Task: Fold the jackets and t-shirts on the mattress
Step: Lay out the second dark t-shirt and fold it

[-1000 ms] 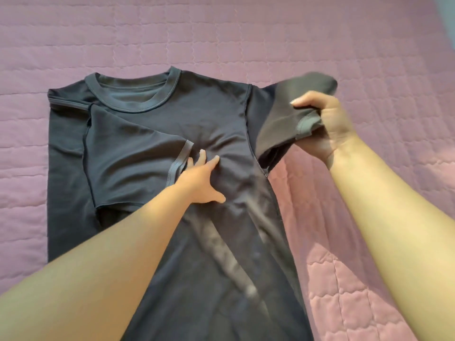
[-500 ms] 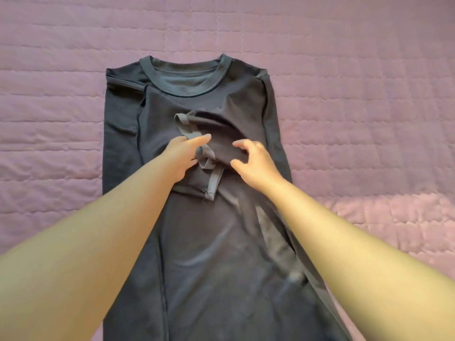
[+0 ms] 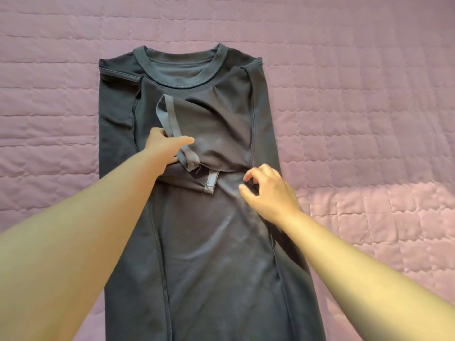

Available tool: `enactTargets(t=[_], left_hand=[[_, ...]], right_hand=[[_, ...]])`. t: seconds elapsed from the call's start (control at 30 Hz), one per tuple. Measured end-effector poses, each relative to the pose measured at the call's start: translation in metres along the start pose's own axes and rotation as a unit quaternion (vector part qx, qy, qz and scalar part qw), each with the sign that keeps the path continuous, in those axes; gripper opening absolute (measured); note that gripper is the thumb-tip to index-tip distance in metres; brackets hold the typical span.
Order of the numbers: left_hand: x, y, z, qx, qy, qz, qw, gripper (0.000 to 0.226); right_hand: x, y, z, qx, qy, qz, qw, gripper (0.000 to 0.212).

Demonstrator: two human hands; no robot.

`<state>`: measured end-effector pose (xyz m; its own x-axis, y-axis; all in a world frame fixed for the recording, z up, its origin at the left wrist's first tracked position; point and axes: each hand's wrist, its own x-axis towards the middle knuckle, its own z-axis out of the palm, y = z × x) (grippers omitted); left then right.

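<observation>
Dark grey short-sleeved t-shirt (image 3: pixel 214 254) runs lengthwise, collar (image 3: pixel 179 84) farthest — left hand (image 3: pixel 163 147) pinches sleeve cuff (image 3: pixel 170 114); right hand (image 3: pixel 270 193), loose and empty, nearer its lower end

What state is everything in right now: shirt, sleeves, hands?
t-shirt: flat, both sides folded inward.
top sleeve: across the chest, cuff rumpled.
left hand: pinches that cuff.
right hand: loosely curled, holding nothing.
mattress: under the shirt, pink quilted.

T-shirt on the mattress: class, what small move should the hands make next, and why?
Probably lay the top sleeve flat: its cuff is twisted where the left hand pinches it, and the fabric looks rumpled over the t-shirt chest. The right hand, holding nothing, could smooth it.
</observation>
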<state>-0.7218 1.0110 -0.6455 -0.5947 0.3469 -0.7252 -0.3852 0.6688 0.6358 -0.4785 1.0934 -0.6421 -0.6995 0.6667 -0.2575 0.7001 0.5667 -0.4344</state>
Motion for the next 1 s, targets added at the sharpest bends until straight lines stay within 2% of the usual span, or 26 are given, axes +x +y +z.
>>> enactTargets(t=[0.1, 0.23, 0.33, 0.4, 0.47, 0.53, 0.63, 0.7, 0.73, 0.77, 0.87, 0.93, 1.0], left_hand=[[0.005, -0.002, -0.002, 0.077, -0.006, -0.022, 0.997, 0.075], [0.025, -0.012, -0.001, 0.130, -0.053, -0.053, 0.989, 0.100], [0.011, -0.006, -0.001, 0.116, -0.060, -0.054, 0.990, 0.093], [0.014, -0.003, -0.002, 0.049, -0.058, -0.071, 0.995, 0.085], [0.014, 0.000, 0.002, 0.021, -0.067, -0.070, 0.995, 0.094], [0.013, 0.001, 0.008, 0.070, -0.074, -0.061, 0.993, 0.106], [0.015, -0.010, 0.025, 0.222, -0.018, -0.014, 0.975, 0.075], [0.018, -0.013, 0.031, 0.249, 0.009, 0.003, 0.969, 0.060], [0.020, -0.015, 0.031, 0.249, 0.009, 0.001, 0.969, 0.057], [0.021, -0.015, 0.029, 0.252, -0.001, -0.006, 0.968, 0.057], [0.026, -0.013, 0.021, 0.248, -0.034, -0.019, 0.968, 0.049], [0.028, -0.009, 0.018, 0.248, -0.037, -0.014, 0.968, 0.040], [0.034, -0.006, 0.015, 0.241, -0.034, -0.026, 0.970, 0.042]], right_hand=[[0.033, -0.001, -0.011, 0.056, 0.036, -0.009, 0.998, 0.014], [0.106, -0.006, -0.037, 0.087, 0.116, -0.002, 0.989, 0.026], [0.160, -0.015, -0.055, 0.074, 0.123, 0.012, 0.990, 0.041], [0.192, -0.022, -0.063, 0.031, 0.115, -0.007, 0.993, 0.050], [0.213, -0.024, -0.071, -0.010, 0.111, -0.018, 0.994, 0.055], [0.233, -0.025, -0.073, -0.039, 0.102, -0.034, 0.993, 0.057], [0.252, -0.025, -0.069, -0.097, -0.005, -0.071, 0.993, 0.045], [0.256, -0.019, -0.063, -0.136, -0.075, -0.067, 0.986, 0.032], [0.258, -0.015, -0.062, -0.136, -0.068, -0.049, 0.987, 0.028], [0.259, -0.012, -0.064, -0.117, -0.027, -0.027, 0.992, 0.026], [0.269, -0.007, -0.080, -0.019, 0.155, 0.064, 0.986, 0.025], [0.269, -0.006, -0.083, 0.013, 0.159, 0.091, 0.983, 0.031], [0.261, -0.009, -0.075, 0.013, 0.089, 0.059, 0.994, 0.044]])
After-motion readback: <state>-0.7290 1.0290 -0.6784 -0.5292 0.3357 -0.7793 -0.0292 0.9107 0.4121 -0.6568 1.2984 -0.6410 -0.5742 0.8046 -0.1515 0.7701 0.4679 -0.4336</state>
